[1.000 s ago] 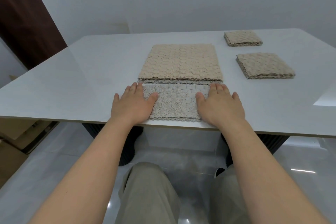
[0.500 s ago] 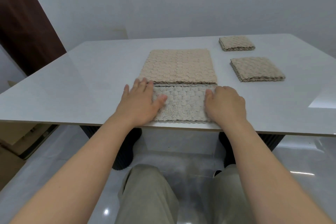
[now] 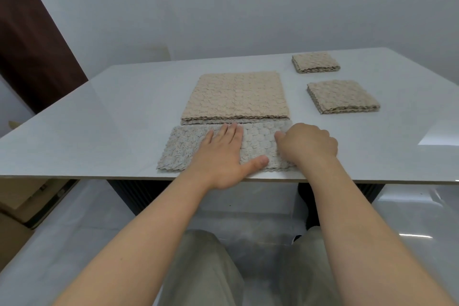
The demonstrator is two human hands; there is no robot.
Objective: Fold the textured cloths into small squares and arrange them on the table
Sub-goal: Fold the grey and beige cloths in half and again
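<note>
**Grey strip [image 3: 183, 149] waits for a fold across**

Grey cloth makes up the strip. It lies at the near edge of the table [image 3: 99, 119], right in front of us. Its long way runs from left to right.

Our left hand [image 3: 223, 156] lies flat on the middle of the strip. The fingers are straight and close together, the thumb sticks out to the side, and the palm presses down. Our right hand [image 3: 308, 144] sits on the right end with its fingers curled. We think it pinches that end, but the hand hides the edge. The left end of the strip pokes out free past our left hand.

So the right hand is the one at an end, and the left hand marks the middle. We think the next move is to lift the right end and bring it over to the left end. That would make a square.

Now we count. One strip. One beige pile [image 3: 236, 97] just behind it; we cannot tell how many cloths are in it. Two cloths are done: a near square [image 3: 342, 96] and a far square [image 3: 315, 63], off to the right, well apart from our hands.
</note>
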